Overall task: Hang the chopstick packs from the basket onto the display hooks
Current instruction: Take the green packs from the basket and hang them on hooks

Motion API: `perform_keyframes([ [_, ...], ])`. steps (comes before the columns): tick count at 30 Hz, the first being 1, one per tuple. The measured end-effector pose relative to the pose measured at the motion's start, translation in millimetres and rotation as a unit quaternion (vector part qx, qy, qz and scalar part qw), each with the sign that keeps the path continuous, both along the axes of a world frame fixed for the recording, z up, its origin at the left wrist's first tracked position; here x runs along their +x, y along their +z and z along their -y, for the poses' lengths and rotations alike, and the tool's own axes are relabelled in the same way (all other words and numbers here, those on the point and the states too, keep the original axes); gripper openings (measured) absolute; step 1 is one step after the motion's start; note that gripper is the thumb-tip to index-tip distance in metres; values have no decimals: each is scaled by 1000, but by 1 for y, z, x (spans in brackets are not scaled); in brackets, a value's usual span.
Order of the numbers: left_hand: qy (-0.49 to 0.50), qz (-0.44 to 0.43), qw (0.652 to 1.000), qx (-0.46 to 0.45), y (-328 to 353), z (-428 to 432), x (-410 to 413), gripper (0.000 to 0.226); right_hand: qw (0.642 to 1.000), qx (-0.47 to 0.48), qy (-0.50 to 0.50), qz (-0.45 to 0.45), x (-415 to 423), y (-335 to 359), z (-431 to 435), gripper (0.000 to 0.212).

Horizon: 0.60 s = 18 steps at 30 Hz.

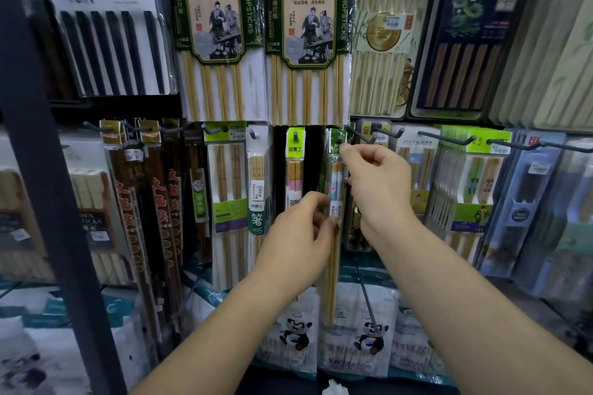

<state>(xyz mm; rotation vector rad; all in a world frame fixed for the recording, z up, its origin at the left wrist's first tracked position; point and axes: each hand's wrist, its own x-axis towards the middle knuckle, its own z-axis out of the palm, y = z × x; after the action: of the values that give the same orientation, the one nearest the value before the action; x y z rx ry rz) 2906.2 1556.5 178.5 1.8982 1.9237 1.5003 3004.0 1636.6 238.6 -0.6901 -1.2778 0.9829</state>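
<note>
Green-topped clear chopstick pack (333,202) mid-hang. Your left hand (296,242), fingers pinched on pack's middle; your right hand (377,184), fingers clamped on green header at dark metal hook (340,139). Next, likely: thread hole onto hook, push back.

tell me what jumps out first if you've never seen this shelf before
Two big hot-pot chopstick packs hang top centre, side by side. Below them, both hands work one slim green-topped pack: the right hand pinches its top at a display hook, while the left hand steadies its middle.
</note>
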Motion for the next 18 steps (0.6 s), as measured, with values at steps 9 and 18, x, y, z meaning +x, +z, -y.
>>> perform_keyframes([
  [9,10,26,998,50,17,-1,8,40,988,81,9,132,18,-41,-9,29],
  [18,-116,305,945,0,21,-40,23,63,964,51,170,199,2,-62,-15,71],
])
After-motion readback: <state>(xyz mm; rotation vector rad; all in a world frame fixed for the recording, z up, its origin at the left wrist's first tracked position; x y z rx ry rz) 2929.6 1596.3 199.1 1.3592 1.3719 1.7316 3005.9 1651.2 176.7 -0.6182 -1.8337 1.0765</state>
